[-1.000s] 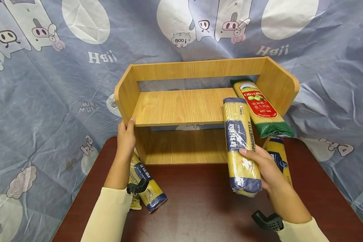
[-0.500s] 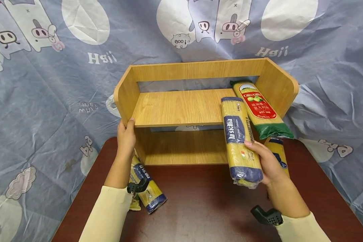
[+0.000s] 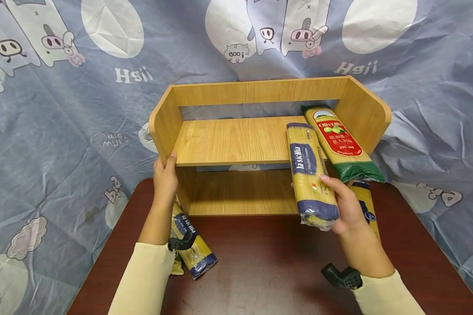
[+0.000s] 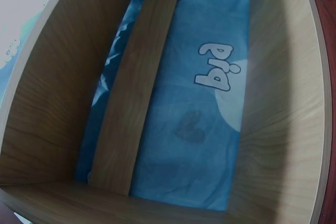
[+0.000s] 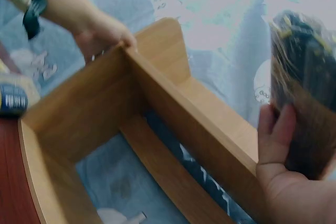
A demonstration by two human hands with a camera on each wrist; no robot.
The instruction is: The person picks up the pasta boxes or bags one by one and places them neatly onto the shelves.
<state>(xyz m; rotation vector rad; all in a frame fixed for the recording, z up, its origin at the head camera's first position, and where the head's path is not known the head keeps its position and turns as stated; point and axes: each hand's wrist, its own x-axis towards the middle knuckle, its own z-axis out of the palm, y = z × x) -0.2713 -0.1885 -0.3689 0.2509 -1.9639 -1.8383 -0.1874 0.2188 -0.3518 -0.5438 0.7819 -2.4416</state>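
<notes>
My right hand grips a yellow and blue La Sicilia spaghetti packet, its far end tilted up before the top board's front edge. In the right wrist view the packet is dark, with fingers and thumb along its side. The left hand holds the left side panel of a two-tier wooden shelf, thumb at the top board's front corner. A green-ended OlivOilà spaghetti packet lies on the top board at the right, just beside the held packet.
Another La Sicilia packet lies on the dark red table by the shelf's left side, partly over a further yellow packet. One more packet lies right of the shelf. A patterned blue cloth hangs behind.
The right hand has lifted the spaghetti packet slightly up and left, its near end rising toward the shelf. My left hand keeps its hold on the side panel.
</notes>
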